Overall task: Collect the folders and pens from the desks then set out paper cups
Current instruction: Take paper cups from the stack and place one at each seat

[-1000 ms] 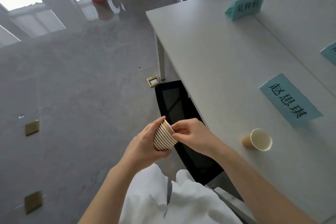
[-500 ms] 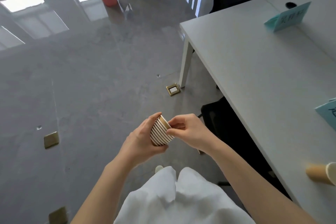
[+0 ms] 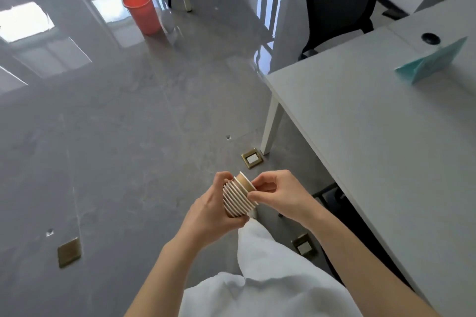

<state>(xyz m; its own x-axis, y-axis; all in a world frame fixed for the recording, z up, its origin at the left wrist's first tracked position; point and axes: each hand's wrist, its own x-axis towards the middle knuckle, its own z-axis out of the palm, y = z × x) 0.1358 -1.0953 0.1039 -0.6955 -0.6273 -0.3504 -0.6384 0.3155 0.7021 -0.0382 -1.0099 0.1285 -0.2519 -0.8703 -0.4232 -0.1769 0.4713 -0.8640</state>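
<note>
Since 0.5 s ago, 1 top cup point(image 3: 246, 181) has slid partly out of the cup stack point(image 3: 238, 199), pinched at its rim by the right hand point(image 3: 279, 194). Wrapped closed around the stack's base, the left hand point(image 3: 211, 210) holds it over the floor point(image 3: 116, 123), beside the white desk point(image 3: 373, 121) with its teal name card point(image 3: 432, 64).

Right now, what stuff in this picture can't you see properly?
All from the head view:
- Stack of paper cups: the left hand wraps its base and the rims crowd together, so the exact count is unclear.
- Top cup: the right hand covers part of its rim.
- Teal name card: blurred, its writing unreadable.
- White desk: cut off by the right edge.
- Black chair: its lower part hidden behind the desk.
</note>
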